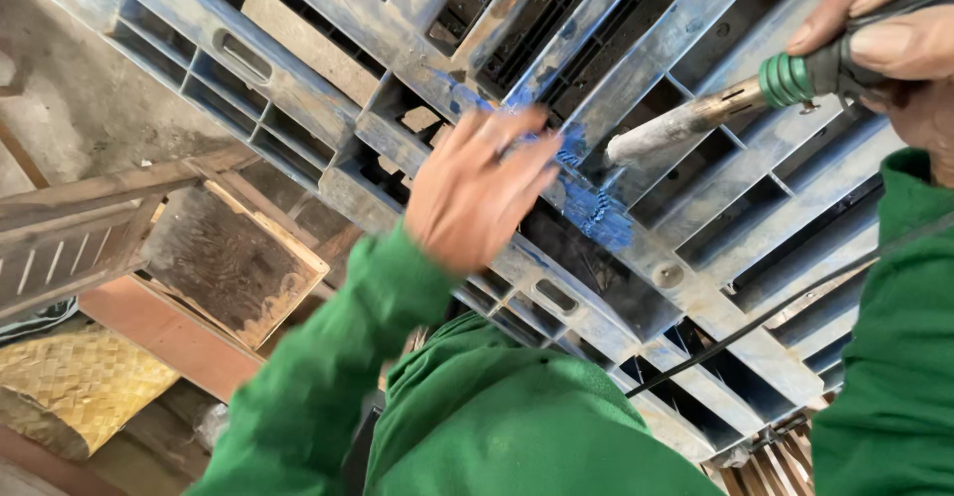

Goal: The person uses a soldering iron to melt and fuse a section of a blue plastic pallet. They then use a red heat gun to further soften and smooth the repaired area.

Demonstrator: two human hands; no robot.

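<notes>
Fingers of your right hand point(884, 29) are wrapped tight round the dark handle of a heat tool point(735, 103), thumb laid along the top; its green collar sits just past your fingertips and the scorched metal nozzle points down-left, its tip just beside a rough blue patch point(596, 208) on the blue plastic pallet point(696, 248). Your left hand point(477, 193) lies flat — fingers spread and pressed against the pallet slat — touching the near edge of that patch. A black cord point(755, 322) runs across the pallet below. Green sleeves point(328, 377) cover both arms; a wooden board point(229, 262) and woven mat point(79, 382) lie off to the left.
</notes>
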